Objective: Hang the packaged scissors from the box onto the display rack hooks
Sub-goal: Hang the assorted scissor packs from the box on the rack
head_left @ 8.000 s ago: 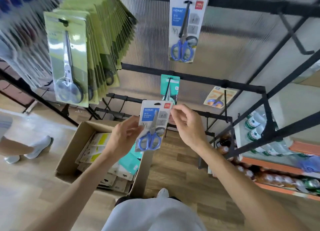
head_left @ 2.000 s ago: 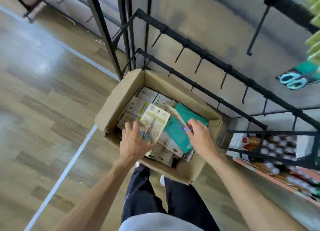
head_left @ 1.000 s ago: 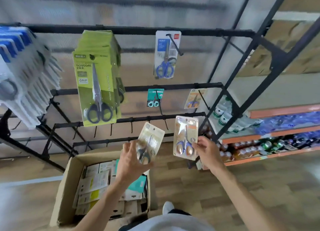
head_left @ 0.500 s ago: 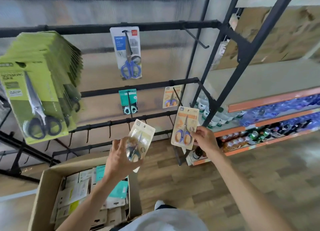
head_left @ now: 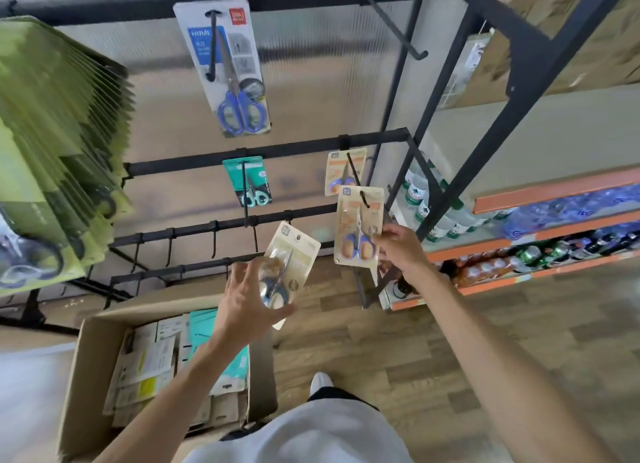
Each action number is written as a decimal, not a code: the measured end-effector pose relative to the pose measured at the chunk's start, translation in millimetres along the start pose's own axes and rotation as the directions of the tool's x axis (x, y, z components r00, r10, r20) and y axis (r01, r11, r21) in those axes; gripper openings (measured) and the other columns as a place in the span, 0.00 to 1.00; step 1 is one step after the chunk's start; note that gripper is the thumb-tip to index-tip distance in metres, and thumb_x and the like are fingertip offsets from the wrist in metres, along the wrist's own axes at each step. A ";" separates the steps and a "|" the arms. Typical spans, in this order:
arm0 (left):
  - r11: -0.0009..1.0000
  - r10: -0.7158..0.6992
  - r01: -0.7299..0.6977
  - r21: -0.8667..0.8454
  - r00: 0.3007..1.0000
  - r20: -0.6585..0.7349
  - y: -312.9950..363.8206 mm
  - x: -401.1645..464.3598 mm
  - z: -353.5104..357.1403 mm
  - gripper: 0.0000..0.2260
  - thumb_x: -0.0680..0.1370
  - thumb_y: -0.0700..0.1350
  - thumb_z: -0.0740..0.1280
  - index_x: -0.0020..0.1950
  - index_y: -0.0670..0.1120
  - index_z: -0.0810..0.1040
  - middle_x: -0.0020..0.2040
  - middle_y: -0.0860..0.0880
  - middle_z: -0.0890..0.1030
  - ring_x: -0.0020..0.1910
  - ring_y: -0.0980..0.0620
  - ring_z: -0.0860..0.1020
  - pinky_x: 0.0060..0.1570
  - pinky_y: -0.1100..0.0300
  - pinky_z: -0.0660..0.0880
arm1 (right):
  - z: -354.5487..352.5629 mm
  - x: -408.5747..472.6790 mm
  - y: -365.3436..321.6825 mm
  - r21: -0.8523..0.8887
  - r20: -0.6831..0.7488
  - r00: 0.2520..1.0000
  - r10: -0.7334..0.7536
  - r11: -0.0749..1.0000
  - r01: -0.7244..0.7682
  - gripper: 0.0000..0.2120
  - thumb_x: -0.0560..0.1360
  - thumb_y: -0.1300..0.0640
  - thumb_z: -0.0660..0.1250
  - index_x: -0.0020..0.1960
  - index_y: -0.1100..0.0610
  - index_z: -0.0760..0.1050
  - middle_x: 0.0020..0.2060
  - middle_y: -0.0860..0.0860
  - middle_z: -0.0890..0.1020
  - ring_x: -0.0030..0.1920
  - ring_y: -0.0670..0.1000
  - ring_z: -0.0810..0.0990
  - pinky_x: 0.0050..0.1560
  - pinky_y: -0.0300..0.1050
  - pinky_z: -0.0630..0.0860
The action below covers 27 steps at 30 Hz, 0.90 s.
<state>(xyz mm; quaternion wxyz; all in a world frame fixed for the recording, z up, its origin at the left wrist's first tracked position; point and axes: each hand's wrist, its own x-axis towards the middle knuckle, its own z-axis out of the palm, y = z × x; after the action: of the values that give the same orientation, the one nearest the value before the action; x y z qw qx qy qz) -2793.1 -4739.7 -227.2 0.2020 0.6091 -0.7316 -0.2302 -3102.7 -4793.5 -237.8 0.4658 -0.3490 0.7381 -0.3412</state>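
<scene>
An orange pack (head_left: pixel 358 225) is pinched at its right edge by the right hand (head_left: pixel 398 242), its top hole at a hook tip (head_left: pixel 363 196); whether it is threaded cannot be told. A like pack (head_left: pixel 341 171) hangs behind. A beige pack (head_left: pixel 289 266) is gripped at its lower end by the left hand (head_left: pixel 247 299), above the box (head_left: pixel 90 376) of further packs. On the rack (head_left: pixel 277 150), a blue pack (head_left: pixel 227 69), a teal pack (head_left: pixel 247 182) and green packs (head_left: pixel 59 143) hang. Bottles (head_left: pixel 422 194) are shelved at right.
</scene>
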 end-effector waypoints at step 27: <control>0.969 -0.239 0.240 0.052 0.970 -0.032 -7.5 -14.2 3.3 0.44 0.59 0.63 0.81 0.68 0.48 0.66 0.60 0.48 0.68 0.56 0.50 0.71 0.51 0.53 0.79 | 82.4 -88.7 16.0 0.120 0.408 0.903 -0.136 0.988 0.095 0.19 0.75 0.45 0.73 0.59 0.56 0.79 0.52 0.49 0.85 0.52 0.46 0.85 0.56 0.47 0.82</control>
<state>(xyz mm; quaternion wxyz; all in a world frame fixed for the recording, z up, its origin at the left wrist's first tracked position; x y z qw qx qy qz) -2786.5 -4726.5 -234.4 0.1651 0.7014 -0.6561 -0.2244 -3000.9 -4725.9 -238.6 0.6072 -0.4337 0.5828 -0.3218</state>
